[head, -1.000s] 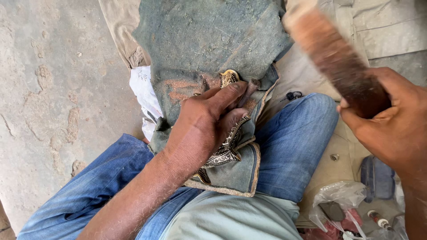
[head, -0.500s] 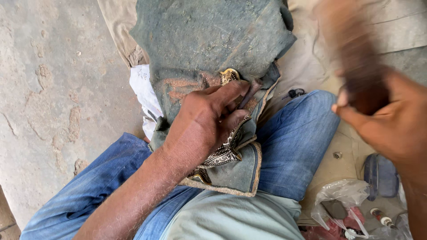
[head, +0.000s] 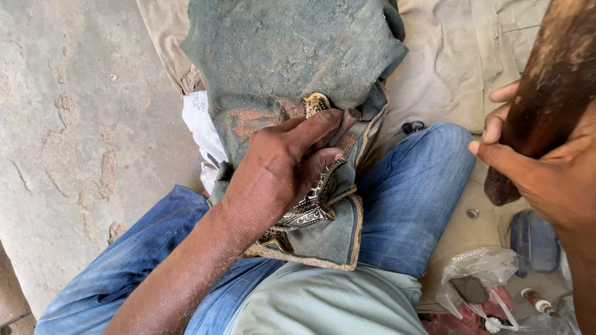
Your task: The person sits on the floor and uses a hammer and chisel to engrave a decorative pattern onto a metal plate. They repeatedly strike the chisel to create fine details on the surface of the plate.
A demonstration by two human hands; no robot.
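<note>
My left hand [head: 282, 170] presses down on an ornate patterned metal piece [head: 308, 208] that lies on a worn grey-green cloth pad [head: 292, 56] draped over my lap. Its thumb and forefinger pinch a short rusty metal punch [head: 344, 124] held against the gold-coloured tip of the piece [head: 315, 102]. My right hand [head: 546, 180] is raised at the right edge and grips a thick brown wooden mallet [head: 546, 93], held up well above and to the right of the punch.
My legs in blue jeans [head: 410, 192] frame the pad. Bare concrete floor [head: 74, 124] lies to the left, a beige cloth [head: 453, 68] behind. At lower right lie a clear plastic bag [head: 478, 279] with small items, a dark pouch [head: 532, 242] and a small nut [head: 473, 214].
My right hand has swung the mallet up and closer to the camera at the right edge. My left hand stays on the metal piece, still pinching the punch.
</note>
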